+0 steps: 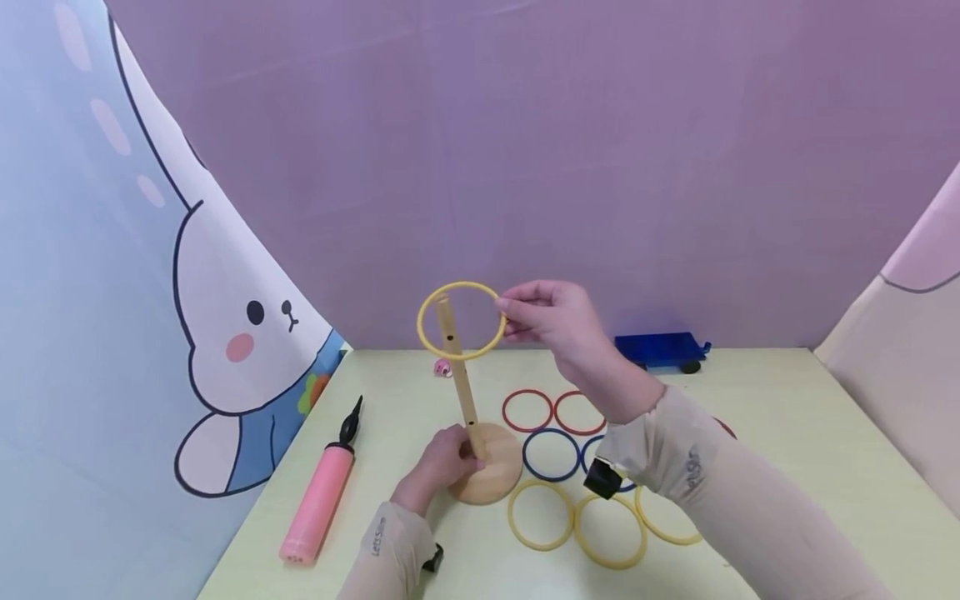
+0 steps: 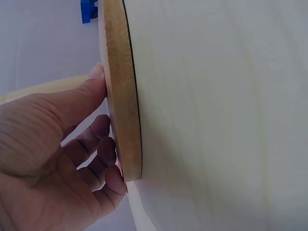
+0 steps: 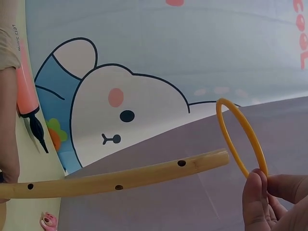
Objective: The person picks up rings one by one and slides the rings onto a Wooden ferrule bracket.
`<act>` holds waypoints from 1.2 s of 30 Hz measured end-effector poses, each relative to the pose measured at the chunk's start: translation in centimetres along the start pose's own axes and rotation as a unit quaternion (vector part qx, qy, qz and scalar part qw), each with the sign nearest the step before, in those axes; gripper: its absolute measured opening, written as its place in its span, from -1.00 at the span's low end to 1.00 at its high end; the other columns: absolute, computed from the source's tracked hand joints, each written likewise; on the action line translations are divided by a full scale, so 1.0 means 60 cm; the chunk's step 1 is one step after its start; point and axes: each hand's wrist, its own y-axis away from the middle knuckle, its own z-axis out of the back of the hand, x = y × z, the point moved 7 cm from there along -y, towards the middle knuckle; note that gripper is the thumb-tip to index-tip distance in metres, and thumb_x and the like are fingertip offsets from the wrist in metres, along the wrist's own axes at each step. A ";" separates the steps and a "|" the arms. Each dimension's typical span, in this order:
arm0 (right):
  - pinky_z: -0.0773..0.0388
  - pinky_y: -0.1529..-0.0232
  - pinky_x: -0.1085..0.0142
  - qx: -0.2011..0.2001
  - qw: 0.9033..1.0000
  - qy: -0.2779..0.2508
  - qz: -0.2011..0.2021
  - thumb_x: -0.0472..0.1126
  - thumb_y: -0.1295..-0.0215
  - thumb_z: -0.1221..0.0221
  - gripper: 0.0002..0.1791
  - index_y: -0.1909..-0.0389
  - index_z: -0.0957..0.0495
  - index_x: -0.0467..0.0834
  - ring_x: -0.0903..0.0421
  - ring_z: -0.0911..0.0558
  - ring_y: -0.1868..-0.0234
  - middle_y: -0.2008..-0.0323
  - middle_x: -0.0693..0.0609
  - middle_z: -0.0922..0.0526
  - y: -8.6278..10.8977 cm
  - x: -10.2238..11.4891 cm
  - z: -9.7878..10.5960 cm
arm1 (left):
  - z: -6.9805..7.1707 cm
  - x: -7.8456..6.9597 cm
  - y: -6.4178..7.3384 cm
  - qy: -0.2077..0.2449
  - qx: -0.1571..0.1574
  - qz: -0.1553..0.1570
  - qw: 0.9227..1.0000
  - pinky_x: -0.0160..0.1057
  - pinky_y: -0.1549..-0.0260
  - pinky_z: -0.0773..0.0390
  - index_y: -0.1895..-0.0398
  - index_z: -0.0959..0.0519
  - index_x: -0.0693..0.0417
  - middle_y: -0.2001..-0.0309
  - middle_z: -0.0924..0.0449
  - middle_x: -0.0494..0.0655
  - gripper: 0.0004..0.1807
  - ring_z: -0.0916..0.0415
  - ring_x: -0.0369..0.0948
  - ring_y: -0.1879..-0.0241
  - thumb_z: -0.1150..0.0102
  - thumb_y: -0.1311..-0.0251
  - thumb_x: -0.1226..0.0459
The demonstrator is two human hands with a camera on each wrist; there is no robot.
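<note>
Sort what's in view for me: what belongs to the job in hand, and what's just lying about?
In the job:
wooden stand, touched by the left hand
yellow ring, pinched by the right hand
probably the loose rings nearby

Lying about, apparently:
pink pump
blue cart
small pink trinket

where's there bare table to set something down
The table looks bare between the right sleeve and its right edge, past a red ring peeking out. There's also room between the pink pump and the left hand. It's crowded from the wooden stand to that sleeve: blue rings, yellow rings, red rings. Under the sleeve is hidden.
</note>
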 end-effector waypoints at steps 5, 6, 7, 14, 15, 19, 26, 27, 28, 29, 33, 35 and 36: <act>-0.66 0.23 0.20 -0.010 1.000 0.003 -0.005 -0.25 -0.27 -0.29 -0.75 0.12 -0.60 -0.32 0.06 -0.68 0.41 0.34 -0.15 -0.67 -0.006 -0.005 -0.003 | 0.001 -0.001 0.001 0.006 -0.001 -0.003 1.000 -0.21 0.36 -0.46 0.26 -0.59 0.17 0.41 -0.47 -0.12 -0.72 -0.39 -0.19 0.39 -0.47 0.03 0.32; -0.66 0.22 0.19 -0.009 1.000 0.003 -0.004 -0.25 -0.27 -0.28 -0.75 0.11 -0.59 -0.33 0.06 -0.68 0.41 0.34 -0.15 -0.67 -0.007 -0.005 -0.003 | 0.001 -0.002 0.001 0.005 -0.001 -0.004 1.000 -0.21 0.35 -0.46 0.27 -0.59 0.16 0.41 -0.47 -0.13 -0.72 -0.39 -0.20 0.39 -0.47 0.03 0.32; -0.66 0.21 0.17 -0.010 1.000 0.003 -0.003 -0.26 -0.28 -0.28 -0.75 0.12 -0.59 -0.33 0.06 -0.68 0.42 0.34 -0.15 -0.67 -0.008 -0.006 -0.003 | 0.001 -0.003 0.002 0.004 -0.002 -0.005 1.000 -0.21 0.35 -0.46 0.27 -0.59 0.16 0.41 -0.47 -0.13 -0.73 -0.39 -0.20 0.38 -0.47 0.03 0.32; -0.66 0.25 0.20 -0.016 1.000 -0.001 -0.007 -0.26 -0.28 -0.27 -0.77 0.14 -0.60 -0.33 0.07 -0.67 0.44 0.37 -0.13 -0.67 -0.013 -0.011 -0.004 | 0.000 -0.001 0.002 0.007 0.002 0.003 1.000 -0.21 0.34 -0.47 0.25 -0.60 0.16 0.40 -0.48 -0.13 -0.72 -0.40 -0.20 0.38 -0.47 0.02 0.32; -0.66 0.25 0.21 -0.017 1.000 -0.001 -0.007 -0.26 -0.28 -0.27 -0.78 0.14 -0.60 -0.33 0.08 -0.67 0.44 0.38 -0.13 -0.67 -0.014 -0.012 -0.004 | 0.000 -0.002 0.002 0.009 0.002 0.004 1.000 -0.20 0.34 -0.47 0.25 -0.60 0.17 0.40 -0.49 -0.13 -0.72 -0.40 -0.20 0.38 -0.47 0.02 0.32; -0.66 0.22 0.17 -0.021 1.000 0.000 -0.007 -0.26 -0.28 -0.27 -0.78 0.14 -0.60 -0.32 0.07 -0.67 0.43 0.36 -0.14 -0.67 -0.015 -0.014 -0.003 | 0.004 -0.006 0.005 0.008 -0.001 -0.001 1.000 -0.20 0.34 -0.47 0.26 -0.60 0.17 0.41 -0.49 -0.12 -0.73 -0.40 -0.19 0.38 -0.47 0.03 0.33; -0.65 0.19 0.20 -0.024 0.999 0.018 -0.019 -0.25 -0.29 -0.26 -0.79 0.14 -0.60 -0.30 0.02 -0.69 0.35 0.30 -0.18 -0.66 -0.012 -0.031 0.002 | 0.007 -0.011 0.007 0.002 -0.004 -0.010 1.000 -0.21 0.35 -0.46 0.27 -0.61 0.17 0.41 -0.48 -0.14 -0.73 -0.39 -0.20 0.38 -0.48 0.04 0.33; -0.65 0.20 0.21 -0.023 0.999 0.020 -0.022 -0.25 -0.29 -0.26 -0.80 0.14 -0.60 -0.29 0.02 -0.69 0.35 0.30 -0.18 -0.66 -0.011 -0.034 0.002 | 0.007 -0.011 0.007 0.001 -0.004 -0.010 1.000 -0.21 0.35 -0.46 0.27 -0.61 0.17 0.41 -0.47 -0.14 -0.73 -0.38 -0.20 0.38 -0.48 0.04 0.32; -0.65 0.20 0.22 -0.024 0.999 0.021 -0.026 -0.26 -0.29 -0.26 -0.80 0.14 -0.60 -0.29 0.02 -0.69 0.35 0.30 -0.18 -0.66 -0.011 -0.039 0.002 | 0.006 -0.010 0.007 0.000 -0.005 -0.011 1.000 -0.21 0.35 -0.46 0.27 -0.61 0.17 0.41 -0.47 -0.14 -0.73 -0.38 -0.20 0.38 -0.48 0.04 0.32; -0.65 0.21 0.22 -0.023 0.999 0.021 -0.028 -0.26 -0.29 -0.26 -0.80 0.14 -0.60 -0.29 0.02 -0.69 0.36 0.30 -0.19 -0.67 -0.010 -0.043 0.003 | 0.005 -0.008 0.006 -0.001 -0.005 -0.011 1.000 -0.21 0.34 -0.45 0.27 -0.61 0.16 0.41 -0.47 -0.14 -0.73 -0.38 -0.20 0.38 -0.48 0.04 0.32; -0.66 0.24 0.23 -0.025 0.999 0.023 -0.039 -0.26 -0.29 -0.26 -0.79 0.13 -0.60 -0.30 0.05 -0.68 0.39 0.32 -0.17 -0.67 -0.007 -0.061 0.005 | 0.002 -0.004 0.004 -0.005 -0.008 -0.015 1.000 -0.22 0.34 -0.47 0.28 -0.61 0.16 0.41 -0.48 -0.14 -0.73 -0.39 -0.21 0.38 -0.49 0.06 0.32; -0.66 0.25 0.23 -0.025 0.999 0.021 -0.040 -0.27 -0.30 -0.25 -0.79 0.12 -0.60 -0.31 0.06 -0.67 0.41 0.33 -0.16 -0.67 -0.006 -0.069 0.008 | 0.002 -0.005 0.004 -0.001 -0.010 -0.017 1.000 -0.22 0.34 -0.47 0.29 -0.62 0.16 0.41 -0.48 -0.14 -0.73 -0.39 -0.21 0.39 -0.49 0.06 0.33; -0.66 0.25 0.24 -0.025 0.999 0.021 -0.042 -0.28 -0.30 -0.25 -0.79 0.12 -0.60 -0.32 0.06 -0.67 0.41 0.33 -0.16 -0.67 -0.006 -0.073 0.009 | 0.003 -0.006 0.005 0.003 -0.010 -0.017 1.000 -0.22 0.35 -0.48 0.28 -0.62 0.17 0.41 -0.48 -0.14 -0.73 -0.40 -0.21 0.39 -0.49 0.07 0.33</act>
